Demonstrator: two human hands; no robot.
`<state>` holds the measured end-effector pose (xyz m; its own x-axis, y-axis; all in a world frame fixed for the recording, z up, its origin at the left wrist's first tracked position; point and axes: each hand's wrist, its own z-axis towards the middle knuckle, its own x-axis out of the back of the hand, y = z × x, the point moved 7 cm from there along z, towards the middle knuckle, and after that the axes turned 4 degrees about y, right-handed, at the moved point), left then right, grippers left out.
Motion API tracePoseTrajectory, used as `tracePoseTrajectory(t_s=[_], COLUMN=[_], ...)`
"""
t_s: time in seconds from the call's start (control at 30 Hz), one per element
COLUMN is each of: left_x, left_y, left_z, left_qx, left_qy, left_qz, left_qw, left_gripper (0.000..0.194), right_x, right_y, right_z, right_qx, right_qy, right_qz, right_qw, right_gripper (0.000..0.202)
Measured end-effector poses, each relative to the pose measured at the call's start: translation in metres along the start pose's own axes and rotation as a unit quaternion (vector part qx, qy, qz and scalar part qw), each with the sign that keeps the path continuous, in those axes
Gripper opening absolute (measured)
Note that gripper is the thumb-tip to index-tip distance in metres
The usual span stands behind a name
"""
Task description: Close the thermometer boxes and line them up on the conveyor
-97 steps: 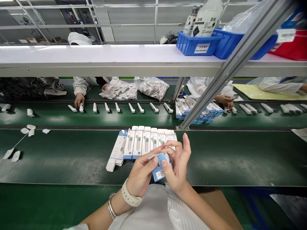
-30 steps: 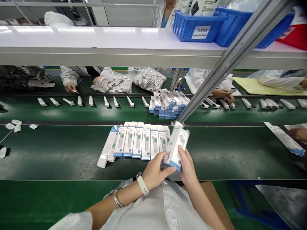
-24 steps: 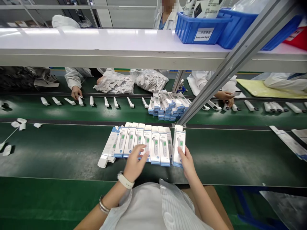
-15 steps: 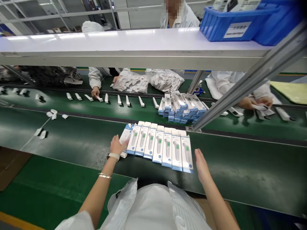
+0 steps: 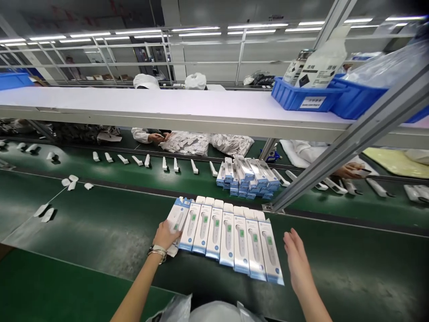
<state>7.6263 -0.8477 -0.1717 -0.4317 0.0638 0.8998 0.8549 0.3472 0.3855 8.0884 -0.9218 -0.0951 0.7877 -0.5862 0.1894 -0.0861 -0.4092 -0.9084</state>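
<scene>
1. The left hand (image 5: 165,236), half open, touches the white-and-blue cardboard carton (image 5: 178,213) at the row's left end; I cannot tell whether it grips.
2. The right hand (image 5: 296,255), open and empty, stands just right of the row, apart from it.
3. Between the hands, seven white-and-blue cardboard cartons (image 5: 228,239) lie side by side on the dark green desk (image 5: 342,273), each picturing a green-screened device; their small print is unreadable.
4. Far right, a blue plastic bin (image 5: 291,102) bears a white label, its writing blurred.
</scene>
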Motion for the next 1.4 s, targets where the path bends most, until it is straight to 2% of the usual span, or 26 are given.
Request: tracePoseTrajectory(t_s=[0.1, 0.17, 0.2, 0.27, 0.3, 0.33, 0.4, 0.43, 0.5, 0.57, 0.7, 0.73, 0.8, 0.87, 0.93, 0.97, 1.03, 1.13, 1.2, 1.3, 1.4], left_x=[0.037, 0.067, 0.078, 0.087, 0.087, 0.087, 0.084, 0.082, 0.078, 0.075, 0.074, 0.075, 0.076, 0.075, 0.071, 0.068, 0.066, 0.063, 0.059, 0.048, 0.038], left_y=[0.007, 0.024, 0.037, 0.082, 0.109, 0.131, 0.163, 0.173, 0.182, 0.183, 0.186, 0.188, 0.193, 0.197, 0.199, 0.2, 0.2, 0.198, 0.2, 0.207, 0.21], left_z=[-0.007, -0.023, -0.034, -0.064, -0.082, -0.1, -0.129, -0.139, -0.149, -0.152, -0.152, -0.153, -0.154, -0.153, -0.153, -0.152, -0.151, -0.152, -0.157, -0.171, -0.181], left_qx=[-0.001, 0.001, -0.007, -0.085, -0.143, -0.18, -0.224, -0.233, -0.236, -0.236, -0.259, -0.266, -0.265, -0.242, -0.222, -0.221, -0.236, -0.284, -0.332, -0.389, -0.412], left_qy=[0.05, 0.09, 0.083, -0.008, -0.076, -0.121, -0.179, -0.196, -0.219, -0.235, -0.222, -0.214, -0.192, -0.176, -0.177, -0.178, -0.159, -0.068, -0.008, 0.046, 0.039], left_qz=[-0.036, -0.12, -0.182, -0.317, -0.351, -0.372, -0.414, -0.435, -0.469, -0.475, -0.444, -0.439, -0.427, -0.414, -0.403, -0.4, -0.386, -0.333, -0.283, -0.218, -0.194], left_qw=[0.998, 0.989, 0.98, 0.945, 0.922, 0.902, 0.864, 0.847, 0.822, 0.815, 0.829, 0.831, 0.843, 0.86, 0.87, 0.872, 0.877, 0.897, 0.9, 0.894, 0.889], left_gripper=[0.066, 0.071, 0.073, 0.071, 0.072, 0.075, 0.079, 0.079, 0.079, 0.08, 0.087, 0.086, 0.073, 0.046, 0.02, 0.016, 0.018, 0.024, 0.038, 0.062, 0.072], right_x=[-0.011, -0.034, -0.051, -0.092, -0.112, -0.128, -0.15, -0.154, -0.153, -0.144, -0.126, -0.123, -0.119, -0.116, -0.115, -0.114, -0.113, -0.106, -0.1, -0.092, -0.084], right_y=[-0.024, -0.041, -0.049, -0.063, -0.069, -0.074, -0.08, -0.082, -0.083, -0.082, -0.087, -0.087, -0.081, -0.075, -0.071, -0.071, -0.073, -0.083, -0.087, -0.08, -0.072], right_z=[-0.014, -0.032, -0.044, -0.074, -0.091, -0.107, -0.127, -0.13, -0.125, -0.12, -0.126, -0.126, -0.122, -0.116, -0.112, -0.111, -0.109, -0.11, -0.114, -0.118, -0.123], right_qx=[0.029, 0.057, 0.07, 0.088, 0.091, 0.092, 0.087, 0.084, 0.074, 0.07, 0.122, 0.131, 0.111, 0.067, 0.039, 0.039, 0.056, 0.133, 0.16, 0.117, 0.089], right_qy=[0.001, -0.053, -0.107, -0.254, -0.331, -0.398, -0.474, -0.48, -0.45, -0.423, -0.444, -0.434, -0.384, -0.326, -0.289, -0.283, -0.275, -0.261, -0.243, -0.181, -0.113], right_qz=[0.007, 0.025, 0.045, 0.102, 0.133, 0.159, 0.196, 0.207, 0.219, 0.226, 0.229, 0.222, 0.198, 0.19, 0.195, 0.196, 0.191, 0.204, 0.238, 0.28, 0.298], right_qw=[1.0, 0.997, 0.991, 0.958, 0.93, 0.899, 0.854, 0.848, 0.862, 0.875, 0.858, 0.863, 0.895, 0.924, 0.936, 0.938, 0.94, 0.934, 0.927, 0.935, 0.944], right_gripper=[0.073, 0.069, 0.068, 0.073, 0.078, 0.083, 0.089, 0.087, 0.074, 0.062, 0.074, 0.073, 0.059, 0.044, 0.036, 0.035, 0.036, 0.053, 0.063, 0.057, 0.05])
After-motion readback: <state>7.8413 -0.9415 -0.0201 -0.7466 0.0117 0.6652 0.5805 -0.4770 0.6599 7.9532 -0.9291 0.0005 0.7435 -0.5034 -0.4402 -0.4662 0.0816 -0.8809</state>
